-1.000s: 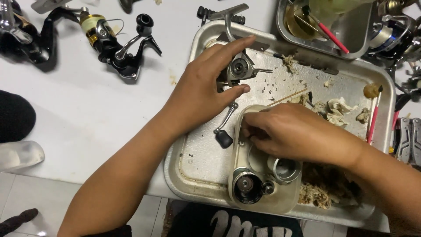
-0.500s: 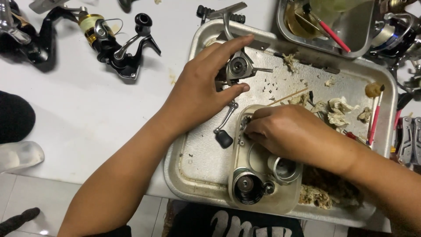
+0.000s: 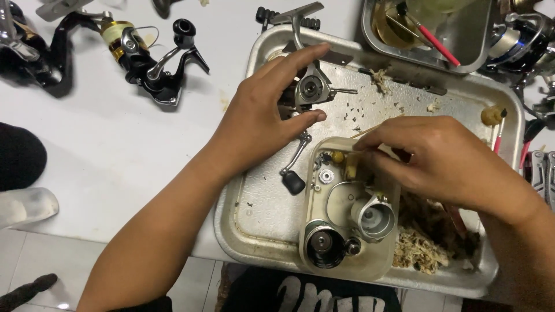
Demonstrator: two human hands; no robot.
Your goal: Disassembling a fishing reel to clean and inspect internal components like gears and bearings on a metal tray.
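Observation:
My left hand (image 3: 263, 115) grips a silver fishing reel body (image 3: 310, 88) over a dented metal tray (image 3: 254, 214); its crank handle with a black knob (image 3: 293, 182) hangs down. My right hand (image 3: 445, 156) hovers over a clear plastic tub (image 3: 347, 268) in the tray, fingers pinched on a thin pale stick (image 3: 370, 130) near a small yellow part (image 3: 337, 156). In the tub lie a small gear (image 3: 326, 176), a silver spool (image 3: 374, 216) and a black round part (image 3: 322, 245).
A black and gold spinning reel (image 3: 144, 55) lies on the white table at the upper left. A second metal tray (image 3: 462, 46) with a red-handled brush (image 3: 430, 37) sits at the top right. Greasy fibre scraps (image 3: 419, 251) pile in the tray's lower right corner. Pliers (image 3: 540, 173) lie at the right edge.
My right hand has lifted and moved right, off the tub's upper left corner, uncovering the small gear and yellow part. My left hand keeps its hold on the reel body.

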